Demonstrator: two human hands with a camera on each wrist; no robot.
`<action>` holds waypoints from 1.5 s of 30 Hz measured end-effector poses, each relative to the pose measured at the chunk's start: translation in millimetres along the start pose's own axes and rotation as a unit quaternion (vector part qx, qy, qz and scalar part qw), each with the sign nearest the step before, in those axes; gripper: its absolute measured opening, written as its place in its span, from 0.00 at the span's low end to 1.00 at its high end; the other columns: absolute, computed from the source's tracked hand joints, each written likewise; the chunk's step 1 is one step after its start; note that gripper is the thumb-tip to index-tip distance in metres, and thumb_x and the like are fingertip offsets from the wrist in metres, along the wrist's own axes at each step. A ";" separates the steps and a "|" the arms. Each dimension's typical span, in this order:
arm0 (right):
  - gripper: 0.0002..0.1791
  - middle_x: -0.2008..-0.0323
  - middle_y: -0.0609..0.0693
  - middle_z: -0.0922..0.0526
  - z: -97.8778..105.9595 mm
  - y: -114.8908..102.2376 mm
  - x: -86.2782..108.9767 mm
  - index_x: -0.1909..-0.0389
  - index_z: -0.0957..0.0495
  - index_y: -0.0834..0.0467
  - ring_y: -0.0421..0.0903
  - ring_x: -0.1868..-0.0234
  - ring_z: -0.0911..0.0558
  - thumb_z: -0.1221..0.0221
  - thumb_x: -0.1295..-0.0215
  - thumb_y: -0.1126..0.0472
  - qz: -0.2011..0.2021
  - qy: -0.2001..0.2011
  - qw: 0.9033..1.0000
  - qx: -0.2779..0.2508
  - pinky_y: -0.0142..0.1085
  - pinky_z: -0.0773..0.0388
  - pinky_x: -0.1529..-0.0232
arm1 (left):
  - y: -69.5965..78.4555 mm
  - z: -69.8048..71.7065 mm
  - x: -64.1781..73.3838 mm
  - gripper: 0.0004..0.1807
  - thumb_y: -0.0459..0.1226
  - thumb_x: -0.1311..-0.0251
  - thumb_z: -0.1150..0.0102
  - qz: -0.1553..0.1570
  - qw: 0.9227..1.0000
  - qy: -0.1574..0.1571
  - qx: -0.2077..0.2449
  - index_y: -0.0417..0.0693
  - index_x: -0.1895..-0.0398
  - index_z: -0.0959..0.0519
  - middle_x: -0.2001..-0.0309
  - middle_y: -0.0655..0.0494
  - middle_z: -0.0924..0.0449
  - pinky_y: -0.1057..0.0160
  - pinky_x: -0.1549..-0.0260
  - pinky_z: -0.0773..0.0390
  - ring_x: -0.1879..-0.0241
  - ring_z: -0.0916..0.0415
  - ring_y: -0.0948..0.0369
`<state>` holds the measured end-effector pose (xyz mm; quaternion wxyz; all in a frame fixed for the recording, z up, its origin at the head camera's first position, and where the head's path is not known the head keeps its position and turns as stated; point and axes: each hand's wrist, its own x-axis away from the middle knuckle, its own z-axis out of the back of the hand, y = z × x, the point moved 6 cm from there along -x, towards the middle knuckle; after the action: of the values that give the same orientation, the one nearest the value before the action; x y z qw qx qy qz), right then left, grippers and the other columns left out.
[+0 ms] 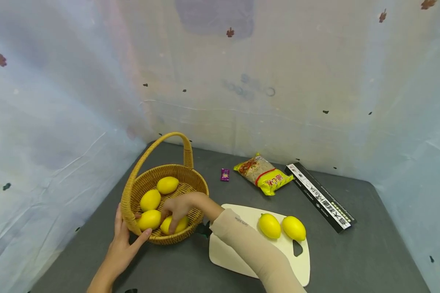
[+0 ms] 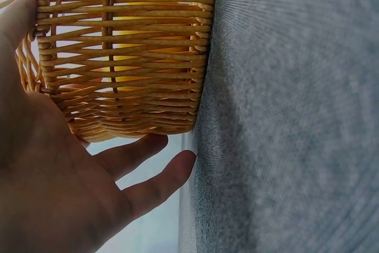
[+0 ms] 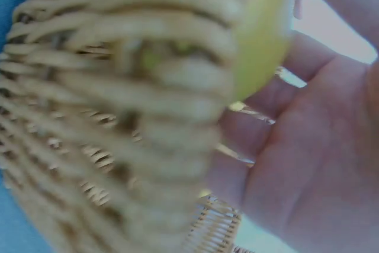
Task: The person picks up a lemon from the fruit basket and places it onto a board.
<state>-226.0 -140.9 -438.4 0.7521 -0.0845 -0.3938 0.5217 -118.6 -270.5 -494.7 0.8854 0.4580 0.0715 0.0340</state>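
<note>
Closest to my head cam is the beige sleeve point(image 1: 254, 246), cutting up across a white cutting board point(image 1: 223, 257). It leads to the right hand point(image 1: 181, 205), which is down inside the wicker basket point(image 1: 176, 173) with its fingers curled over a lemon point(image 1: 182, 224), so it's got that one gripped. The left hand point(image 1: 122, 248) is spread fairly wide but has the basket's rim between thumb and fingers; on my left wrist feed two fingers stick out past the weave.

The basket sits by the left edge of the bench point(image 1: 381, 248), its handle point(image 1: 188, 154) arching diagonally, near left to far right. The gripped lemon lies in the basket's near right part, long axis roughly left-right. Three other lemons point(image 1: 167, 185) lie toward the far and left sides. Two more are side by side on the board, both slanting back left to front right.

Toward the back edge I've got a small purple packet point(image 1: 225, 175), a yellow food bag point(image 1: 264, 173) and a black pasta box point(image 1: 320, 197) angled toward the right edge.

Fingers hide part of the gripped lemon, and my right wrist feed's blurry, with wicker in front of the fruit. Something dark point(image 1: 204, 229) by the cuff, can't make it out.
</note>
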 end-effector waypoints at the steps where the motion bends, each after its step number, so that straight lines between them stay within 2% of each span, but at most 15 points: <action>1: 0.26 0.48 0.44 0.18 0.5 0.2 1.6 0.40 0.21 0.60 0.35 0.52 0.22 0.30 0.38 0.58 0.016 0.008 1.000 -0.007 0.24 0.27 0.52 | -0.1 0.0 0.0 0.32 0.47 0.30 0.41 0.000 1.000 0.000 0.000 0.46 0.29 0.41 0.24 0.65 0.91 0.21 0.49 0.42 0.29 0.55 0.29; 7: 0.24 0.52 0.45 0.16 3.0 2.3 14.2 0.41 0.21 0.62 0.34 0.56 0.22 0.31 0.37 0.58 0.083 0.059 0.994 -0.040 0.22 0.27 0.52 | -0.5 0.9 -0.4 0.32 0.46 0.30 0.41 -0.003 1.000 0.004 0.002 0.46 0.30 0.40 0.24 0.66 0.91 0.20 0.50 0.44 0.27 0.63 0.30; 10: 0.23 0.51 0.46 0.15 3.7 4.0 22.4 0.41 0.21 0.63 0.36 0.57 0.21 0.32 0.35 0.59 0.115 0.083 0.988 -0.054 0.24 0.26 0.52 | -0.4 0.7 -0.6 0.32 0.45 0.30 0.40 -0.005 1.000 0.004 0.007 0.45 0.30 0.40 0.25 0.68 0.91 0.21 0.49 0.44 0.26 0.63 0.31; 14: 0.24 0.49 0.50 0.15 6.3 6.7 36.2 0.41 0.21 0.65 0.38 0.58 0.21 0.33 0.35 0.59 0.138 0.121 0.980 -0.072 0.26 0.24 0.54 | -0.5 -0.3 -0.8 0.32 0.46 0.30 0.40 -0.003 1.000 0.002 0.000 0.45 0.30 0.40 0.25 0.67 0.91 0.21 0.50 0.42 0.27 0.61 0.29; 20: 0.26 0.46 0.51 0.17 7.2 13.5 54.7 0.38 0.23 0.63 0.37 0.62 0.24 0.32 0.35 0.58 0.123 0.178 0.972 -0.089 0.24 0.26 0.60 | 0.1 0.3 -1.1 0.30 0.45 0.30 0.41 -0.010 1.000 0.008 -0.003 0.46 0.31 0.40 0.24 0.66 0.90 0.22 0.52 0.39 0.28 0.58 0.28; 27: 0.28 0.42 0.50 0.19 -2.7 17.1 67.3 0.35 0.25 0.60 0.34 0.56 0.24 0.33 0.34 0.57 0.123 0.238 0.958 -0.098 0.25 0.25 0.56 | -0.3 -0.3 -2.1 0.31 0.45 0.30 0.41 -0.002 1.000 0.004 -0.006 0.46 0.31 0.40 0.24 0.64 0.90 0.22 0.51 0.39 0.29 0.56 0.27; 35: 0.29 0.37 0.49 0.22 -11.7 18.7 88.3 0.33 0.26 0.56 0.33 0.46 0.25 0.33 0.35 0.57 0.128 0.289 0.939 -0.139 0.30 0.25 0.47 | -0.5 -0.4 -1.9 0.30 0.44 0.30 0.40 -0.015 1.000 0.009 0.003 0.42 0.32 0.39 0.24 0.64 0.90 0.23 0.50 0.39 0.28 0.58 0.29; 41: 0.30 0.38 0.48 0.22 -19.2 21.7 103.7 0.32 0.27 0.54 0.36 0.48 0.25 0.33 0.34 0.56 0.115 0.321 0.926 -0.163 0.31 0.24 0.49 | -1.3 -0.5 -2.6 0.31 0.44 0.30 0.41 -0.012 1.000 0.008 -0.005 0.43 0.31 0.39 0.25 0.65 0.91 0.22 0.52 0.38 0.29 0.57 0.27; 45: 0.30 0.38 0.50 0.23 -23.9 23.9 113.7 0.32 0.28 0.54 0.37 0.50 0.25 0.34 0.34 0.55 0.110 0.338 0.923 -0.147 0.30 0.25 0.51 | -0.7 -0.9 -3.5 0.30 0.44 0.30 0.41 -0.015 1.000 0.007 -0.003 0.42 0.32 0.39 0.25 0.65 0.91 0.22 0.52 0.39 0.28 0.59 0.28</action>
<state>-210.4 -26.8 -410.1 0.7573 -0.4084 -0.1768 0.4780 -122.2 -270.6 -495.4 0.8867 0.4540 0.0844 0.0236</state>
